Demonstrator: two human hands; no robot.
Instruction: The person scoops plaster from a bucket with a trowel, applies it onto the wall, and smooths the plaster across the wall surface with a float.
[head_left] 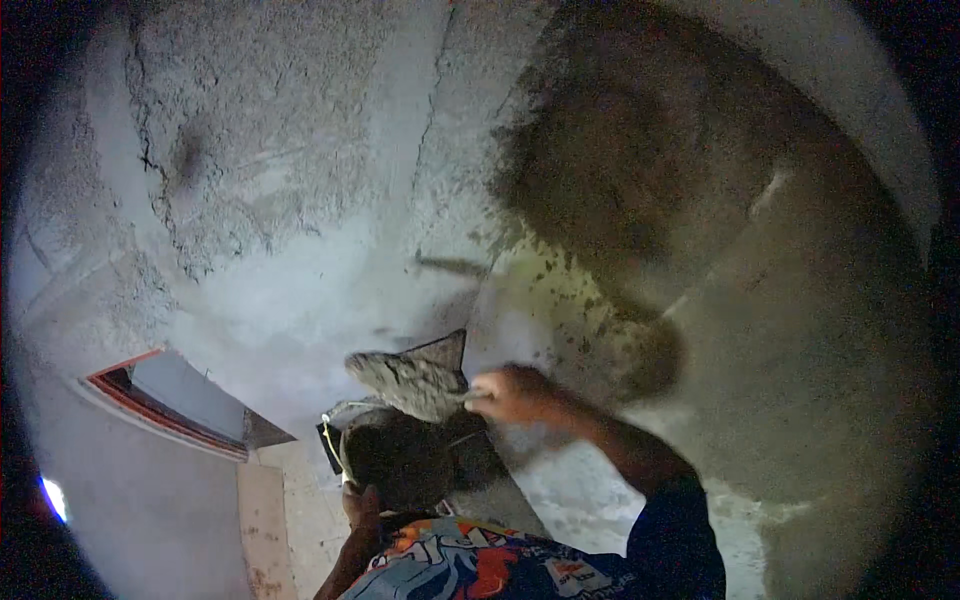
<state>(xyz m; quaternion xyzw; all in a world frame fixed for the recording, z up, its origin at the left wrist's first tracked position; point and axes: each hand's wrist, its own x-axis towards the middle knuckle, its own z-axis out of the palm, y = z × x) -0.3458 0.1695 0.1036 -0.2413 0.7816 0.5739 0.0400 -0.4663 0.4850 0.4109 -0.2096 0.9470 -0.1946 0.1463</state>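
Note:
My right hand is closed round the handle of a trowel, held out in front of a wall. A thick heap of wet grey mortar covers most of the trowel's pointed blade. Just below the blade is a dark round container, its pale rim catching light on the left. At that left edge my left hand grips the rim, fingers partly hidden. Shadow hides what the container holds.
The rough grey wall bears a large dark wet-looking patch at upper right, with splatter below it. A red-edged opening lies at lower left. A patterned shirt fills the bottom edge.

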